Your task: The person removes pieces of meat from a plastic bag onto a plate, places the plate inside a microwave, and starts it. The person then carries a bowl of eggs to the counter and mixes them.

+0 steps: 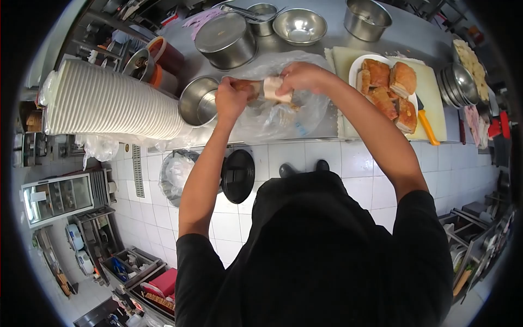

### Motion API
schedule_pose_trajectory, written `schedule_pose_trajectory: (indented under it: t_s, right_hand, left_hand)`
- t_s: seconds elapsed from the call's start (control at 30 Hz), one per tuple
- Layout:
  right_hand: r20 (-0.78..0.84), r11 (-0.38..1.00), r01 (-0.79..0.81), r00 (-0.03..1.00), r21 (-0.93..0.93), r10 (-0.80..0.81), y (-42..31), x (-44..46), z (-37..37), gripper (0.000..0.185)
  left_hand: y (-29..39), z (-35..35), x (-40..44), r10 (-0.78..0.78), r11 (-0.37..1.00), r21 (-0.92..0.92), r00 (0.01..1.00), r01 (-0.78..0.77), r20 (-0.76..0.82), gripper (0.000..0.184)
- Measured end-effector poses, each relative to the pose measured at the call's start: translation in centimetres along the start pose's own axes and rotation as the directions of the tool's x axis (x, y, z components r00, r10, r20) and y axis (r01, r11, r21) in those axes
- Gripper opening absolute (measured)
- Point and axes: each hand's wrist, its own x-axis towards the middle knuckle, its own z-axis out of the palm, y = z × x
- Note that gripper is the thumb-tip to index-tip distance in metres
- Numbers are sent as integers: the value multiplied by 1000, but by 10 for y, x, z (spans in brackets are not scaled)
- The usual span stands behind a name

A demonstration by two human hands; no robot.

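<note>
Meat piece (271, 89) in right grip (301, 79)

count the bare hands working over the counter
2: the left hand, beside the open metal pot, and the right hand, on a pale piece, nearer the white plate. No other hand shows there.

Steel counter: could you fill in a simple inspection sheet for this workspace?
Surface: steel counter, partly covered by clear plastic.
Job's things: meat pieces on a white plate; orange-handled knife beside it on a cutting board.
Clutter: steel pot near the left hand; stacked white containers.
Hands: right hand holds a pale piece; left is at a blurred brown piece, grip unclear.
Cables: nothing seen.
Surroundings: tiled floor, plastic-lined bin.
</note>
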Motion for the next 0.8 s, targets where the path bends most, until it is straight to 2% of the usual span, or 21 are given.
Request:
schedule_pose_trajectory:
  t_s: [0.03, 0.1, 0.13, 0.17, 0.23, 0.3, 0.33, 0.37, 0.43, 0.5, 0.53, 0.6, 0.7, 0.8]
  right_hand:
    - [107, 994, 30, 993, 108, -41, 0, -8, -1, 50]
    - [288, 943, 50, 946, 329, -151, 0, -25, -4, 49]
    - [267, 904, 29, 951, 427, -157, -3, -41, -7, 48]
    - [244, 854, 11, 957, 520, -160, -8, -60, -9, 46]
    - [146, 763, 36, 975, 645, -170, -6, -94, -17, 44]
    - [0, 703, 127, 984, 700, -178, 12, -130, -31, 43]
    - [-118, 761, 179, 984, 624, -135, 21, -152, -40, 41]
    - [-240, 815, 221, 965, 536, -103, 35, -171, -52, 40]
    - [-353, 843, 165, 935, 513, 32, 71, -199, -75, 39]
    - [-478, 735, 244, 869, 633, 124, 105, -215, -85, 35]
    - [-508, 762, 212, 844, 612, 173, 120, -220, -91, 32]
    - [-575, 811, 154, 778, 564, 252, 141, -222, -104, 27]
    - [-512, 736, 141, 802, 663, 307, 158, -215, -113, 16]
    - [-448, 695, 172, 862, 698, 236, 170, -207, -117, 21]
  left_hand:
    - [-2, 2, 3, 18, 1000, 5, 1000, -18, -20, 36]
    - [-6, 1, 9, -36, 960, -276, 997, 54, 72, 35]
    - [3, -1, 10, -48, 907, -410, 990, 97, 129, 34]
    - [11, -7, 10, -134, 868, -446, 967, 220, 216, 32]
    - [36, -33, 4, -243, 809, -399, 865, 431, 439, 36]
    - [38, -59, 1, -173, 790, -382, 773, 480, 611, 38]
    - [39, -69, -2, -136, 787, -379, 736, 487, 663, 38]
    - [47, -77, -9, -78, 774, -429, 743, 465, 664, 37]
    - [66, -91, -21, 31, 739, -522, 752, 427, 659, 37]
    - [111, -77, -34, 112, 662, -639, 790, 393, 602, 37]
    - [133, -60, -44, 148, 619, -692, 810, 371, 567, 37]
    - [172, -9, -55, 82, 600, -699, 840, 389, 537, 37]
    - [201, 84, -56, 48, 568, -696, 826, 441, 562, 38]
    - [217, 158, -45, 8, 513, -710, 824, 483, 566, 37]
